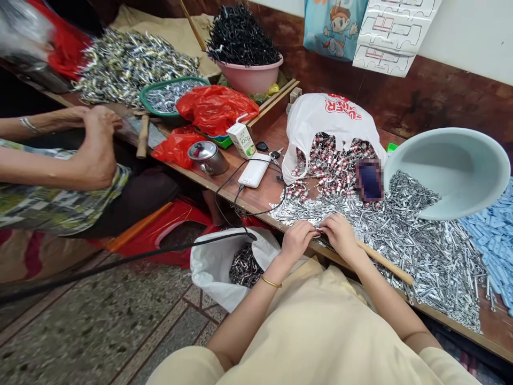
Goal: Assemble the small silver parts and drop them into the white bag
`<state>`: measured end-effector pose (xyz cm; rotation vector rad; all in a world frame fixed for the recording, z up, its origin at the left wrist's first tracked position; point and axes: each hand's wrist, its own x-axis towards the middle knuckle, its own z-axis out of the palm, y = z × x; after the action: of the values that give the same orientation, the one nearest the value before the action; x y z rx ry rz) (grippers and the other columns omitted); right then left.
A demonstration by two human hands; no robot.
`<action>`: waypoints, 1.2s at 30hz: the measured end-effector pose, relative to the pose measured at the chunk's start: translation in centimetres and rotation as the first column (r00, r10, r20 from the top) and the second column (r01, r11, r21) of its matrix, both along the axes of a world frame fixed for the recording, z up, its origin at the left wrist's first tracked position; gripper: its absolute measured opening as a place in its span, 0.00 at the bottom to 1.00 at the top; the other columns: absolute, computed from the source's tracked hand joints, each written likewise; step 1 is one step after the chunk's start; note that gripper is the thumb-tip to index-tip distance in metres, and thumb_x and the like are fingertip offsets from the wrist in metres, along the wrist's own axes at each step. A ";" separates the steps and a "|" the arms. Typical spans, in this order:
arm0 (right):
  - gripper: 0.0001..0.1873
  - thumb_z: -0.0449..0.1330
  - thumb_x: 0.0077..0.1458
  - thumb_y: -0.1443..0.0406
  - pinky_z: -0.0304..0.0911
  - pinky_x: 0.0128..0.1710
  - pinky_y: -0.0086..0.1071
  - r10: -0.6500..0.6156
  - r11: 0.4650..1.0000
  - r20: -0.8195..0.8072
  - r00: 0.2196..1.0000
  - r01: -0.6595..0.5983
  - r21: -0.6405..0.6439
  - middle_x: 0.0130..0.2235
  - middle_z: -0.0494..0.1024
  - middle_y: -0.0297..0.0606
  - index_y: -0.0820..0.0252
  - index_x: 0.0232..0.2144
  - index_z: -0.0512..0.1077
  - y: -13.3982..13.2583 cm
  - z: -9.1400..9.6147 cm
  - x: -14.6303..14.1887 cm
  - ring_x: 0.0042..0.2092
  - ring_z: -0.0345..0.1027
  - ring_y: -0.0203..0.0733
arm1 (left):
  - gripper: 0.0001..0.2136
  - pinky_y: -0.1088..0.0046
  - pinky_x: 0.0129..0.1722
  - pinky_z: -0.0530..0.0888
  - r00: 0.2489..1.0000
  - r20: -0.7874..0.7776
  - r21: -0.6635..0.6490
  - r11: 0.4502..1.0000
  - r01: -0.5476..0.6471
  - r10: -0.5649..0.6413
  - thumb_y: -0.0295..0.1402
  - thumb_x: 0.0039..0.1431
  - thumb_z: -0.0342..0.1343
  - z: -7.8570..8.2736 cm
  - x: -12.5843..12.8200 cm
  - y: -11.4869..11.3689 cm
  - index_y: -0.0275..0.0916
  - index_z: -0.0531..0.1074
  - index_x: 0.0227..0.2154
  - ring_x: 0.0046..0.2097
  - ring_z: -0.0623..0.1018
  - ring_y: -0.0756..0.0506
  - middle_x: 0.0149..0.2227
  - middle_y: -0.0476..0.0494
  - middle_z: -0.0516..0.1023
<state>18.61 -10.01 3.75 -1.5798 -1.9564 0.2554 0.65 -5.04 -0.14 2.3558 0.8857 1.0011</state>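
Observation:
My left hand (297, 240) and my right hand (339, 235) meet at the table's front edge, fingertips pinched close together. What they hold between them is too small and hidden to name. Just beyond them lies a spread of small silver metal parts (401, 235). A wooden handle (387, 262) rests on these parts by my right wrist. Behind my hands, a white plastic bag (332, 120) spills out small red-and-silver metal pieces (332, 166). Below my left hand stands an open white sack (212, 267) with dark metal pieces (245, 266) in it.
A grey-blue basin (452, 166) lies tipped at the right, beside light blue pieces (492, 235). A white power bank (255, 170) with a black cable, a metal mug (208, 157) and a drink carton (241, 140) stand leftward. A co-worker's hands (100, 120) are at far left.

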 end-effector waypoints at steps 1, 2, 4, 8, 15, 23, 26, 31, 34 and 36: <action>0.11 0.54 0.66 0.69 0.61 0.41 0.38 0.020 1.000 -0.007 1.000 -0.020 -0.014 0.35 0.78 0.40 0.56 0.33 0.74 0.0 -0.1 0.0 0.40 0.65 0.46 | 0.11 0.68 0.38 0.71 1.000 0.004 0.001 1.000 -0.003 0.003 0.35 0.69 0.53 -0.1 0.0 0.0 0.39 0.72 0.30 0.36 0.75 0.46 0.31 0.46 0.77; 0.11 0.53 0.66 0.69 0.61 0.41 0.38 0.035 0.999 -0.006 0.999 -0.035 -0.023 0.36 0.78 0.40 0.56 0.33 0.75 0.1 -0.2 0.0 0.40 0.65 0.46 | 0.10 0.68 0.38 0.72 1.000 0.008 0.003 1.000 -0.004 0.004 0.35 0.68 0.53 -0.1 -0.1 -0.1 0.39 0.72 0.30 0.36 0.75 0.46 0.32 0.46 0.77; 0.12 0.53 0.66 0.69 0.61 0.40 0.38 0.054 0.998 0.013 0.998 -0.054 -0.030 0.36 0.78 0.41 0.57 0.34 0.75 0.1 -0.4 0.1 0.40 0.65 0.47 | 0.10 0.68 0.39 0.72 1.000 0.016 0.004 1.000 -0.005 0.005 0.36 0.68 0.54 -0.2 -0.2 -0.1 0.39 0.72 0.31 0.36 0.76 0.46 0.32 0.46 0.77; 0.11 0.53 0.66 0.69 0.61 0.41 0.39 0.077 0.997 0.063 0.995 -0.075 -0.028 0.36 0.77 0.41 0.58 0.35 0.74 0.2 -0.7 0.2 0.40 0.64 0.47 | 0.09 0.68 0.39 0.72 0.999 0.038 -0.030 0.999 -0.018 0.019 0.35 0.66 0.57 -0.4 -0.2 -0.1 0.39 0.72 0.30 0.36 0.76 0.46 0.31 0.47 0.77; 0.11 0.52 0.66 0.69 0.62 0.43 0.40 0.111 0.994 0.062 0.992 -0.109 -0.022 0.36 0.77 0.42 0.58 0.34 0.74 0.2 -0.4 0.3 0.41 0.64 0.47 | 0.07 0.69 0.39 0.73 0.998 0.054 -0.064 0.998 -0.029 0.032 0.33 0.67 0.55 0.1 -0.1 -0.2 0.40 0.78 0.37 0.37 0.77 0.46 0.33 0.46 0.79; 0.05 0.57 0.64 0.63 0.68 0.43 0.39 -0.033 0.998 -0.374 0.927 0.009 -0.067 0.43 0.77 0.42 0.55 0.41 0.71 -3.1 1.7 -0.1 0.44 0.70 0.45 | 0.06 0.74 0.30 0.72 0.936 0.337 -0.396 0.917 0.040 0.104 0.32 0.61 0.61 3.0 0.7 -2.6 0.40 0.83 0.37 0.30 0.77 0.49 0.29 0.46 0.79; 0.04 0.57 0.63 0.63 0.68 0.40 0.37 -0.046 0.995 -0.440 0.897 0.002 -0.101 0.38 0.78 0.38 0.55 0.37 0.73 -3.9 2.3 0.0 0.40 0.72 0.43 | 0.05 0.74 0.31 0.73 0.953 0.293 -0.421 0.905 0.061 0.072 0.30 0.60 0.61 4.1 0.6 -2.8 0.40 0.83 0.35 0.31 0.78 0.49 0.29 0.45 0.81; 0.05 0.58 0.63 0.63 0.71 0.43 0.38 -0.037 0.994 -0.484 0.874 -0.019 -0.109 0.41 0.79 0.39 0.54 0.38 0.74 -4.3 2.8 0.4 0.43 0.73 0.44 | 0.07 0.74 0.33 0.73 0.975 0.221 -0.341 0.936 0.089 -0.013 0.27 0.61 0.59 5.7 0.1 -2.8 0.40 0.83 0.36 0.32 0.78 0.49 0.31 0.46 0.82; 0.10 0.62 0.59 0.60 0.74 0.37 0.36 -0.144 0.973 -0.595 0.790 0.003 -0.232 0.42 0.79 0.39 0.54 0.43 0.74 -4.3 2.5 0.5 0.40 0.74 0.43 | 0.07 0.73 0.34 0.74 0.971 0.237 -0.250 0.964 0.091 -0.031 0.28 0.63 0.58 6.0 0.2 -3.2 0.40 0.82 0.37 0.33 0.79 0.49 0.32 0.45 0.81; 0.12 0.64 0.56 0.57 0.73 0.29 0.34 -0.216 0.947 -0.669 0.711 -0.016 -0.322 0.40 0.79 0.39 0.54 0.42 0.74 -4.4 2.3 0.5 0.32 0.73 0.40 | 0.07 0.73 0.33 0.74 0.968 0.250 -0.216 0.973 0.080 -0.024 0.29 0.64 0.58 6.0 0.3 -3.4 0.40 0.82 0.37 0.33 0.79 0.49 0.31 0.44 0.81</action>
<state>19.12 -14.36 6.02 -1.4584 -1.2566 1.0035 0.98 -8.45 5.85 2.0051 0.7916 1.0825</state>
